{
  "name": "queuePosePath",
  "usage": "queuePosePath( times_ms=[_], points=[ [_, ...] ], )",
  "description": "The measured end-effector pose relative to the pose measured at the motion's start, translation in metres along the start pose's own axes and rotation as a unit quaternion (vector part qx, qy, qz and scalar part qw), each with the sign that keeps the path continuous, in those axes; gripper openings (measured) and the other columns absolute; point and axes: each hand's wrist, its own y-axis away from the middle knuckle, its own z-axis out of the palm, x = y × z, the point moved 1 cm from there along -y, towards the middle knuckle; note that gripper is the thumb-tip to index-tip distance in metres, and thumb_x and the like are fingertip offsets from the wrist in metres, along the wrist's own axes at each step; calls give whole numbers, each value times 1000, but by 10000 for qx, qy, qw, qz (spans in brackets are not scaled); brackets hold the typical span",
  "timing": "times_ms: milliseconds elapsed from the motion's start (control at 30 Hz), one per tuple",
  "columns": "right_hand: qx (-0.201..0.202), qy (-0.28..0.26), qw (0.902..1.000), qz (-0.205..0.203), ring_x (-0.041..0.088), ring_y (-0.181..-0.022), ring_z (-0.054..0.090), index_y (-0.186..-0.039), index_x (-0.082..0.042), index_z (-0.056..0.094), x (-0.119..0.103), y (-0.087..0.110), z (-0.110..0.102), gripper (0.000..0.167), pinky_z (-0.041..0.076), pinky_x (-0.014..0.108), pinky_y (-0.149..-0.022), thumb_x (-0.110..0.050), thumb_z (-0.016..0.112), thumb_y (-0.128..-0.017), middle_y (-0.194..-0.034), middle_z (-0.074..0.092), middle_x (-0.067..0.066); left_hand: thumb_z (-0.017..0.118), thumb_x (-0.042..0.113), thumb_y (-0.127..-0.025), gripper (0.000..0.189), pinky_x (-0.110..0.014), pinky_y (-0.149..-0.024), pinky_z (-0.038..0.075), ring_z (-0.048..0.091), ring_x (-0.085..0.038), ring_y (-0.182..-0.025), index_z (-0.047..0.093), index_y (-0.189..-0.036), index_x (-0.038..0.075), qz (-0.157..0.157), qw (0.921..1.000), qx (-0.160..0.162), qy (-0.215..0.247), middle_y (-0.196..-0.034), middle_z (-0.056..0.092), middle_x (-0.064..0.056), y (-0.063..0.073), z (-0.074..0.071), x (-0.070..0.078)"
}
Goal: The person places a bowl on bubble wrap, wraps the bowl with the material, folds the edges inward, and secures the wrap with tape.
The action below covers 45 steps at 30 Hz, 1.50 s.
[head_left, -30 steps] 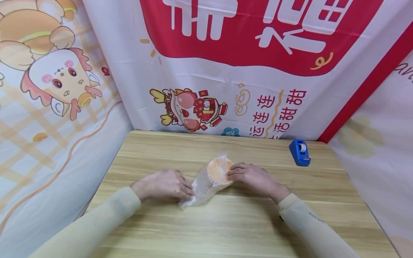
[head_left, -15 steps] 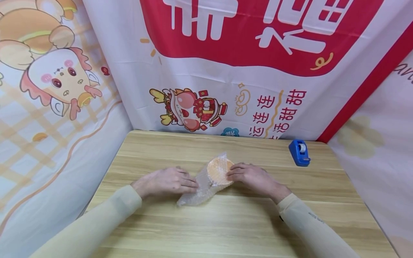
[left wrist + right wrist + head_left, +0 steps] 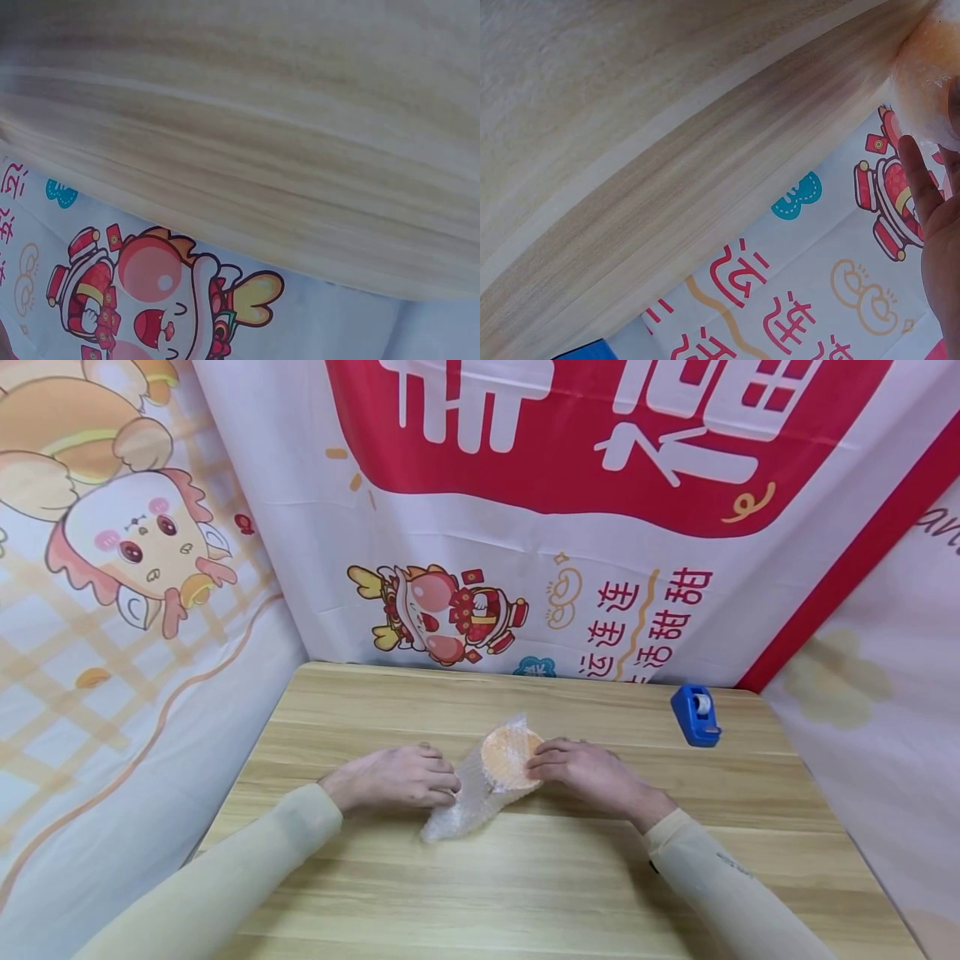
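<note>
A round, pale-orange object [image 3: 504,755] sits on the wooden table under clear bubble wrap [image 3: 468,802]. What kind of object it is, I cannot tell through the wrap. The loose tail of the wrap stretches toward the lower left. My left hand [image 3: 397,778] has bent fingers at the left edge of that tail and pinches it; the thumb is hidden. On the opposite side, my right hand [image 3: 581,772] holds the wrapped object by its right edge. The right wrist view catches part of this hand [image 3: 941,225] beside the wrapped orange side; the left wrist view misses the left hand.
A blue tape dispenser [image 3: 697,717] with a roll of tape stands at the table's back right. Printed cloth [image 3: 315,568] hangs behind the table's far edge and along both sides. Bare wooden tabletop [image 3: 480,893] lies in front of the hands.
My left hand went from gripping the wrap's tail to lying flatter over it, then bent its fingers at its edge again. The tail shifted slightly right. My right hand stayed put.
</note>
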Motion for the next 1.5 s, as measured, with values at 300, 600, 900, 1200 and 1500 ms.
queuePosePath(
  times_ms=[300, 600, 900, 1200, 1500],
  points=[
    [-98, -57, 9999, 94, 30, -153, 69, -150, -20, 81, 2, 0, -1, 47, 62, 55, -127, 4, 63, -114, -159, 78, -1, 82, 18, -109, 48, -39, -129, 61, 66, -16, -158, 72, -154, 30, -204, 9988, -384, 204, -178, 62, 7, -4, -4, 3],
    [83, 257, 9991, -337, 30, -153, 70, -148, -16, 81, 2, -1, -1, 46, 61, 51, -129, 5, 64, -111, -158, 79, 1, 67, 14, -117, 51, -41, -139, 52, 63, -15, -162, 62, -168, 19, -848, 9798, -433, 1760, -177, 63, 4, -19, -10, 13],
    [168, 142, 9988, -431, 30, -153, 70, -147, -16, 82, -3, -4, -2, 45, 62, 52, -128, 4, 61, -113, -157, 80, 1, 54, 26, -124, 15, -45, -126, 63, 77, -21, -140, 64, -133, 19, -2196, 9258, -368, 3055, -131, 85, 2, -32, -10, 17],
    [262, 624, 9961, -571, 27, -150, 71, -145, -18, 83, -5, -6, 1, 44, 64, 47, -126, 3, 66, -111, -155, 80, -2, 48, 37, -128, 20, -30, -85, 68, 67, -4, -95, 60, -130, 21, -3100, 8662, -355, 3902, -108, 69, 9, -39, -8, 18],
    [430, 875, 9927, -717, 25, -149, 72, -141, -19, 84, -6, -7, 1, 40, 65, 45, -125, 1, 68, -110, -153, 81, -4, 49, 36, -128, 19, -21, -62, 55, 54, 1, -73, 61, -124, 21, -3657, 8185, -237, 4425, -93, 60, 10, -47, -10, 16]
  ],
)
